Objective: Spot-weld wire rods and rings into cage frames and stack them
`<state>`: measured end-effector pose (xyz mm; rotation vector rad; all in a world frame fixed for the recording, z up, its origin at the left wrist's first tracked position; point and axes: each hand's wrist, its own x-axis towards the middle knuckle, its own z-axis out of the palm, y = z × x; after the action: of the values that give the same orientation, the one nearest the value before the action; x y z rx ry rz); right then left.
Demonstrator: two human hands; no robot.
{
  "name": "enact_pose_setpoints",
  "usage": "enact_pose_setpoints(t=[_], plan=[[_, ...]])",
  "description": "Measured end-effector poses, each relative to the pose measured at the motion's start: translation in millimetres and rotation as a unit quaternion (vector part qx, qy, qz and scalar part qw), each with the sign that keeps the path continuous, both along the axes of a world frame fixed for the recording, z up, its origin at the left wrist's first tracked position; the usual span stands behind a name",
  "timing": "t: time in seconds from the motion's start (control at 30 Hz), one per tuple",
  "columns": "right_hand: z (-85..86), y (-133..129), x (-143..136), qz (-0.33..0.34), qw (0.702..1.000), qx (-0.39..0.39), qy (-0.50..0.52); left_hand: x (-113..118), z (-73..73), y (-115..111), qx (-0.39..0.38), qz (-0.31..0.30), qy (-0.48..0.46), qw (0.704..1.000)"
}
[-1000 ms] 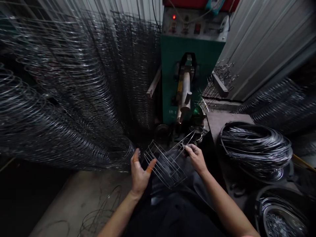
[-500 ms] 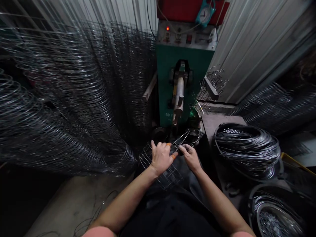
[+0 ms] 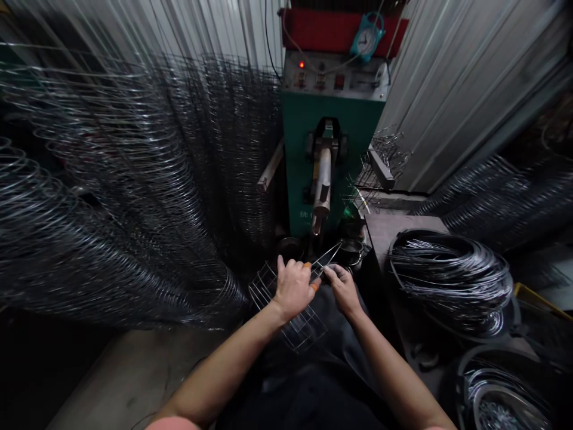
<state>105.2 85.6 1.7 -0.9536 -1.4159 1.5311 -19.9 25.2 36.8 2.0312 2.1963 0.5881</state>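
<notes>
My left hand [image 3: 294, 286], with orange bands on two fingers, is closed on a wire frame [image 3: 304, 328] whose grid shows below and to the left of the hand. Beside it on the right, my right hand [image 3: 342, 288] pinches at a thin wire piece [image 3: 330, 253] that narrows to a point towards the upper right. The hands are close together over my lap. Just beyond them is the metal arm [image 3: 322, 191] of a green machine [image 3: 299, 125]. Whether the thin wire is joined to the frame is hard to tell.
Tall stacks of wire rings [image 3: 170, 179] fill the left side. On the right, a bench [image 3: 403, 222] bears a basin of bundled wires [image 3: 452, 269], with another wire container [image 3: 474, 370] nearer. A teal clock [image 3: 366, 40] hangs on the machine's red top.
The view has tilted slightly, so the machine and the stacks sit lower in the picture. Both hands keep nearly the same pose, and the wire frame has shifted slightly left.
</notes>
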Motion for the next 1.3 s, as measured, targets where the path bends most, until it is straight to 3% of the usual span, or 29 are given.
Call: enact_pose_setpoints(t=[0.27, 0.5, 0.57, 0.73, 1.03, 1.23, 1.3], plan=[[-15.6, 17, -7, -0.036, 0.999, -0.016, 0.012, 1, 1.5, 25, 0.030, 0.004, 0.021, 0.999], [-26.8, 36, -21, -0.053, 0.995, -0.061, 0.056, -7, 2.1, 49, 0.068, 0.009, -0.105, 0.992], [-27.2, 42, -26, -0.050, 0.994, -0.068, 0.065, -12, 2.6, 57, 0.054, -0.002, -0.113, 0.992], [-20.0, 55, -36, -0.050, 0.995, -0.055, 0.066, -23, 6.8, 73, -0.011, -0.021, -0.008, 1.000], [-16.2, 79, -46, -0.052, 0.993, -0.056, 0.089, -33, 20.3, 95, -0.059, -0.023, 0.024, 0.998], [-24.3, 82, -49, -0.057, 0.989, -0.092, 0.104, -34, 24.2, 104, -0.100, -0.028, -0.001, 0.995], [-25.7, 82, -45, -0.050, 0.990, -0.090, 0.092, -37, 26.5, 99, -0.073, -0.020, -0.042, 0.996]])
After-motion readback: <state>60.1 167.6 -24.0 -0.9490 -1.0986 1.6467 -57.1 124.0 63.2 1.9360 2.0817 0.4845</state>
